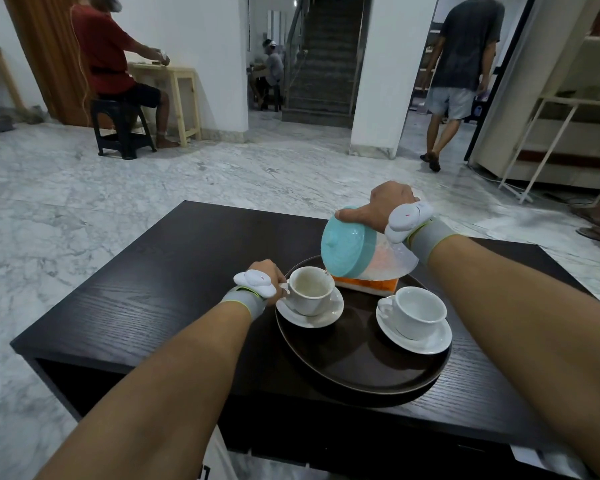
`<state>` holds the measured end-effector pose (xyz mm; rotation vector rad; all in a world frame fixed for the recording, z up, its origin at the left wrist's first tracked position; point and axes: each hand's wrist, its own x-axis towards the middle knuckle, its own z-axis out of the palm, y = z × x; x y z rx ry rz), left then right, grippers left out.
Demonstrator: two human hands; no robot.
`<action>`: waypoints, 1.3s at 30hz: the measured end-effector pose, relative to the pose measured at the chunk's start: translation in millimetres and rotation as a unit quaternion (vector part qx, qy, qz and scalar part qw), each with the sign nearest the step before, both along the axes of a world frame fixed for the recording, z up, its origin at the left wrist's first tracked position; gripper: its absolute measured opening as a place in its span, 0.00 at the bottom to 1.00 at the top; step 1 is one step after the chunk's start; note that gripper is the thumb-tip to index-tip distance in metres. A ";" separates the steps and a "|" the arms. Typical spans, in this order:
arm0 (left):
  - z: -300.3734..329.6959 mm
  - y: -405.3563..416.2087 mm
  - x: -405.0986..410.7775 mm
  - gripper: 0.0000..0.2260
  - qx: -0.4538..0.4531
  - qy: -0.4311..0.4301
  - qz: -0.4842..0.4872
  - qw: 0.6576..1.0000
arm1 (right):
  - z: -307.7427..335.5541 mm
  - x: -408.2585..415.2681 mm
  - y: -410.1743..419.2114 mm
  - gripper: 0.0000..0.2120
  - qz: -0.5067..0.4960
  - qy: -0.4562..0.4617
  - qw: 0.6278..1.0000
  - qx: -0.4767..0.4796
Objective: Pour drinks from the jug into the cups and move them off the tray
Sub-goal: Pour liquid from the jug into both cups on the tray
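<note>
A clear jug [392, 259] with a turquoise lid [347, 242] is tipped to the left over the left white cup [310, 291], my right hand [383, 207] shut on it from above. The left cup stands on its saucer [321, 317] and has pale liquid in it. My left hand [269, 277] grips this cup's handle. A second white cup [418, 311], with nothing visible in it, sits on its own saucer [426, 342] to the right. Both stand on a round dark tray [354, 365].
The tray lies on a dark wooden table [160, 289], near its front edge. An orange and white box [368, 284] sits at the tray's back, under the jug. Beyond the table is marble floor, two seated people and one person walking away.
</note>
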<state>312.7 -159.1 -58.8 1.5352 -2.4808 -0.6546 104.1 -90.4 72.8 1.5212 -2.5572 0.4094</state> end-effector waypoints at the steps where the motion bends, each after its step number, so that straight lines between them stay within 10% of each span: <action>1: -0.1 -0.3 0.1 0.11 0.001 -0.001 -0.001 1.000 | -0.4 -0.2 -0.5 0.33 -0.002 0.003 1.000 0.001; 39: 4.8 4.8 1.5 0.12 0.008 0.009 0.003 1.000 | 1.1 7.2 -5.0 0.33 0.000 0.025 1.000 0.008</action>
